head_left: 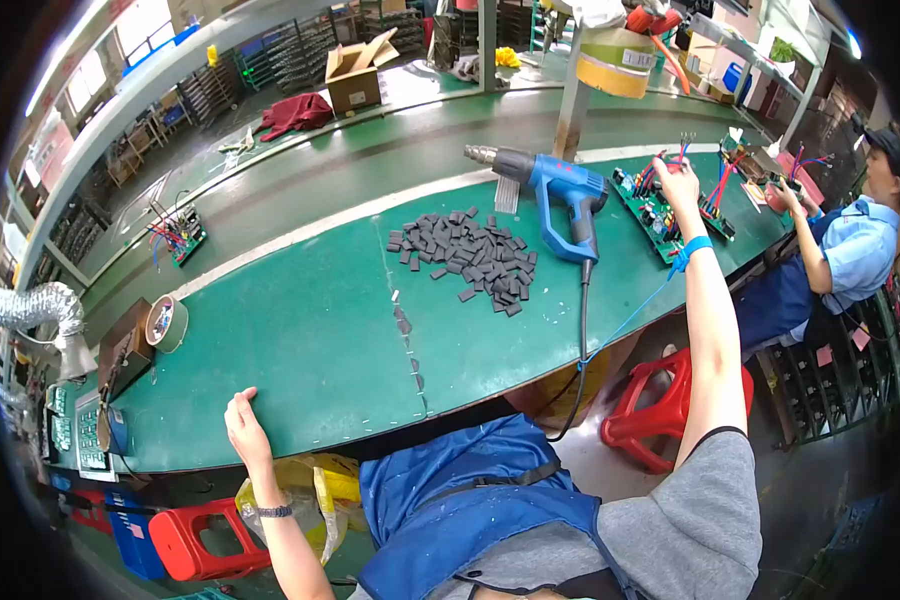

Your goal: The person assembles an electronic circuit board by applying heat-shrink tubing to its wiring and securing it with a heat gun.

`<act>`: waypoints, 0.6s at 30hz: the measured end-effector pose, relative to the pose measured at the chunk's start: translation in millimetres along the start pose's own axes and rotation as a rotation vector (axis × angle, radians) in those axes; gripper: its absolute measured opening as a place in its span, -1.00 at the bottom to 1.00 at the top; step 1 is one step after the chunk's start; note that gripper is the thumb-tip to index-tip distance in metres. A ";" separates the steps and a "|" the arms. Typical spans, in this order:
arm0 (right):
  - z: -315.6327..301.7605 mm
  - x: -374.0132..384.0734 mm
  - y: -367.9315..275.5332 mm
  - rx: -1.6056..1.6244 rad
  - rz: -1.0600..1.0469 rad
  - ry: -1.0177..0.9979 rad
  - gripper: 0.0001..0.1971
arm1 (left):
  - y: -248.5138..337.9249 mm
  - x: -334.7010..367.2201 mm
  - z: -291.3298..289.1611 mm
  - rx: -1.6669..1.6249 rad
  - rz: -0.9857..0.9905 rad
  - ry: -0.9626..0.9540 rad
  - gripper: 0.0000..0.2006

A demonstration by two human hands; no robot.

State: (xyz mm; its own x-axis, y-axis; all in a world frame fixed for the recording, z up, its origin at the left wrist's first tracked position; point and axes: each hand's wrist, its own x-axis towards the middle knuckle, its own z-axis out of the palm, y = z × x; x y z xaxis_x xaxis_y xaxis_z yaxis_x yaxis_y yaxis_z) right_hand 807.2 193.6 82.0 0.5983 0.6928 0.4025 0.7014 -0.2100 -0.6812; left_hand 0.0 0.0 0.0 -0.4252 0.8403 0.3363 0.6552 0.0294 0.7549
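Note:
My right hand (678, 187) reaches out to a green circuit board (660, 232) with red and blue wires. Its fingers are closed around wires at the board's far end; the exact grip is partly hidden. A blue strap with a cord circles that wrist. A blue heat gun (568, 200) lies just left of the board, its nozzle toward the left. Left of it is a loose pile of small black rectangular pieces (475, 255). My left hand (247, 425) rests at the near edge of the green table (300, 340), fingers stretched and nothing in them.
At the right a co-worker (860, 240) in light blue handles another wired part. Another circuit board (178, 235) sits on the conveyor (270, 190) at the far left. A small tub (167, 324) stands at the table's left. Red stools (642, 420) are below the near edge.

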 end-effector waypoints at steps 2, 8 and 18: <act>-14.8 -43.2 -42.5 -0.331 -0.056 0.245 -0.05 | 2.6 -6.6 -11.3 0.036 0.020 0.013 -0.58; -26.9 -173.6 -159.6 -0.145 -0.648 0.226 -0.52 | -0.9 -0.4 10.7 0.072 0.119 -0.002 -0.67; 87.3 -281.0 -172.2 -0.186 -0.593 -0.558 -0.60 | 7.1 -1.8 8.1 0.087 0.151 0.002 -0.69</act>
State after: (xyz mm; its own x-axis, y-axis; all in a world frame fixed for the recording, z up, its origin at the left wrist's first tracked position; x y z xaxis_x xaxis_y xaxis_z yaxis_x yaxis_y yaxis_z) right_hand 484.4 95.4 32.8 -0.1362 0.9539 0.2673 0.9213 0.2212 -0.3200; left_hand 10.4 3.1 0.2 -0.3196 0.8375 0.4433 0.7629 -0.0501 0.6446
